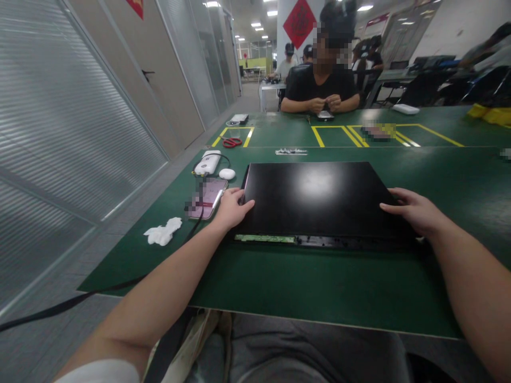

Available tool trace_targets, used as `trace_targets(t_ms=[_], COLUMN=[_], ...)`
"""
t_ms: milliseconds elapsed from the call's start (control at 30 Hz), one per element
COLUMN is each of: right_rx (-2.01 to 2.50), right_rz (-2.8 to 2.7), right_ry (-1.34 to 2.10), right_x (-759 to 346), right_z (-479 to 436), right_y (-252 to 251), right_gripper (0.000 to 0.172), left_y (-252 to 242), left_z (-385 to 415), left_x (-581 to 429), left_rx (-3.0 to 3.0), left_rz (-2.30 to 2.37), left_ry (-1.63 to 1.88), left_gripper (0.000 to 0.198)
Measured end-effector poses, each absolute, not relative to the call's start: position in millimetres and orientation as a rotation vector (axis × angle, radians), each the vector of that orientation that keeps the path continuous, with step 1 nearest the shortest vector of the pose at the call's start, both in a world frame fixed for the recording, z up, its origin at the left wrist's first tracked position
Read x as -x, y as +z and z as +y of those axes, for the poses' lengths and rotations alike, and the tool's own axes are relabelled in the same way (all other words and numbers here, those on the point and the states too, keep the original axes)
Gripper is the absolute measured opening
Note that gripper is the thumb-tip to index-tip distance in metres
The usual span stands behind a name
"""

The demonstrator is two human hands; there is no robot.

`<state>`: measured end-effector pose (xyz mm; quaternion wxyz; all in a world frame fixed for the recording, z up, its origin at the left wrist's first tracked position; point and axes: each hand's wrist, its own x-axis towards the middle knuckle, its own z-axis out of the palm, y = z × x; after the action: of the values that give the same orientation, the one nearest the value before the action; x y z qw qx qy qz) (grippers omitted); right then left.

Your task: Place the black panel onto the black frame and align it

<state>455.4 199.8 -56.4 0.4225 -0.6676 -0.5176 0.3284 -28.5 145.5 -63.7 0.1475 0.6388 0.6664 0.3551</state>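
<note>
A wide, flat black display panel lies in front of me, with a bright light reflection on its upper surface. Along its near edge runs a narrow green circuit board, continued to the right by a black strip of the frame. My left hand grips the panel's left edge, thumb on top and fingers at the side. On the opposite edge, my right hand holds the panel with its thumb over the top. The undersides of the panel's edges, where some fingertips are, stay hidden.
A phone, a white earbud case and a white power bank with a cable lie left of the panel. Crumpled tissue is nearer. Red-handled scissors lie farther back. A person sits across the green table.
</note>
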Motion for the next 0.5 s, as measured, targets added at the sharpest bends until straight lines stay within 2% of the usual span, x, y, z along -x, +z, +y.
trace_targets(t_ms=[167, 500], right_rx=[1.717, 1.744], right_rz=[-1.233, -1.237], right_ry=[0.869, 0.840], right_x=[-443, -444], right_z=[193, 195], right_y=[-45, -45], right_gripper=[0.057, 0.049], left_y=[-68, -63], left_z=[147, 146], left_x=[29, 25], left_rx=[-1.838, -1.876], left_rz=[1.926, 1.960], left_ry=[1.027, 0.945], left_gripper=[0.041, 0.046])
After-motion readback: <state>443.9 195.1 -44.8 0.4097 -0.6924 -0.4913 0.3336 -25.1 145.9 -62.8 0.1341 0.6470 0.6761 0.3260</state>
